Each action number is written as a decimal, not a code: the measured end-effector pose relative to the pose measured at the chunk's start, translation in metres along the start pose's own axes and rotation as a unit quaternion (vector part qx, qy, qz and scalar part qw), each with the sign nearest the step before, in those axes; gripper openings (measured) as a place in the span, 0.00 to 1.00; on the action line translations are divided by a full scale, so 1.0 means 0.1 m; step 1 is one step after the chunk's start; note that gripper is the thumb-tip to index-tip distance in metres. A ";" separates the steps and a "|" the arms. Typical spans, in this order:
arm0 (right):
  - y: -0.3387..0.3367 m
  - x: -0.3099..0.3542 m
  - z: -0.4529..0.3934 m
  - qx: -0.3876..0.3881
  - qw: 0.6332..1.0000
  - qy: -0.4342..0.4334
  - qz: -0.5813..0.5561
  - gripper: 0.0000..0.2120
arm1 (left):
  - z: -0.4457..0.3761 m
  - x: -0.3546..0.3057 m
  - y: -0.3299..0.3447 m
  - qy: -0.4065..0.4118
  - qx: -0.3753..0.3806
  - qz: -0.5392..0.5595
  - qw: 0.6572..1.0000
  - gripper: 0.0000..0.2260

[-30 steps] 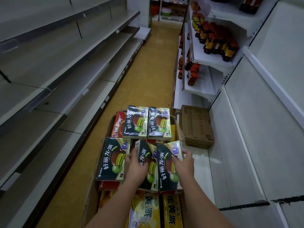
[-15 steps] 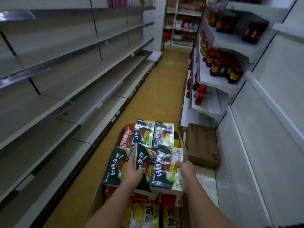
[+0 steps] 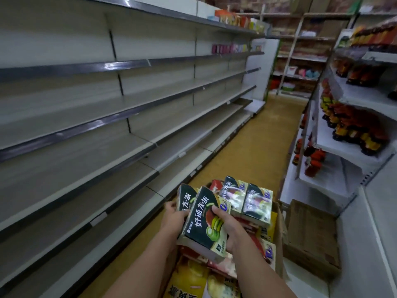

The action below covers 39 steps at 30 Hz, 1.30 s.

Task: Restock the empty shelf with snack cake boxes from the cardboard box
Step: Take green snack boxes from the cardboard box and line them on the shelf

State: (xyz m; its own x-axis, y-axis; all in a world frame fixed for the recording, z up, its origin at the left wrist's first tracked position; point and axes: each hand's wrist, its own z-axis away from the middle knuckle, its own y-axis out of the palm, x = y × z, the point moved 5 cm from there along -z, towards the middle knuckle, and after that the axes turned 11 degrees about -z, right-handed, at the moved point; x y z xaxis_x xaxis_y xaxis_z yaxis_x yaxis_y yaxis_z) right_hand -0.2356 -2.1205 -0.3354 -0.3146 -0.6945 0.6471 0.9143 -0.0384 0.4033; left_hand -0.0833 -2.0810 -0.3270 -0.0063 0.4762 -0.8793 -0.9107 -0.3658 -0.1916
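Grey-white metal shelving (image 3: 129,117) runs from our nine o'clock away toward twelve, tier on tier of bare boards; at three o'clock a white rack (image 3: 352,155) carries red-capped bottles (image 3: 354,127), blurred so that we cannot read their labels; yellow flooring (image 3: 257,147) stretches between the two toward twelve o'clock. At six o'clock sits the open cardboard box (image 3: 279,239), only its right wall showing and its near end cut off by the bottom edge; a second, closed brown carton (image 3: 311,233) lies just beside it at four o'clock. Inside the open box two dark snack cake boxes (image 3: 247,201) lie flat on top at the far end, over red and yellow packs (image 3: 189,276) whose print is half hidden. We hold two more dark boxes above the open box, tilted up on edge and leaning toward eleven o'clock: the near box (image 3: 204,222) shows its green-fruit face, and the far box (image 3: 185,197) stands touching it behind, mostly hidden. Both forearms reach up from six o'clock; our right hand (image 3: 227,226) curls round the near box's right edge, thumb across its face; our left hand (image 3: 174,216) grips the pair from the left, fingers wrapped behind the far box out of view.
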 end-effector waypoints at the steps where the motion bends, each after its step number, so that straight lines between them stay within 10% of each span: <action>1: 0.11 -0.03 0.00 0.008 1.000 -0.001 -0.010 0.18 | 0.00 0.01 -0.11 -0.005 -0.003 0.019 1.000 0.19; 12: 1.68 -0.75 0.06 0.063 0.997 -0.011 -0.050 0.31 | 0.28 0.24 -1.60 -0.076 -0.071 0.331 0.938 0.14; 26: 3.36 -1.65 0.43 0.087 0.991 -0.014 -0.096 0.12 | 0.92 0.72 -4.18 0.002 -0.370 0.370 0.852 0.16; 31: 3.83 -1.84 0.51 0.076 0.989 -0.064 -0.110 0.31 | 1.20 0.90 -4.84 0.010 -0.449 0.389 0.804 0.09; 39: 4.61 -2.00 0.37 0.062 0.990 -0.078 -0.098 0.29 | 1.17 1.00 -5.53 0.017 -0.501 0.363 0.786 0.11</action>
State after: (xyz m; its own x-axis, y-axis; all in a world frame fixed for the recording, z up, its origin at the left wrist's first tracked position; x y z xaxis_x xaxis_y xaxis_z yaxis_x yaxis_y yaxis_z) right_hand 0.2395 -1.9731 -0.2548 -0.5273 -0.5627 0.6366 0.7963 -0.0661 0.6012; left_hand 0.3709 -1.7373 -0.2576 -0.3471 -0.1647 -0.9232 0.1092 -0.9849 0.1346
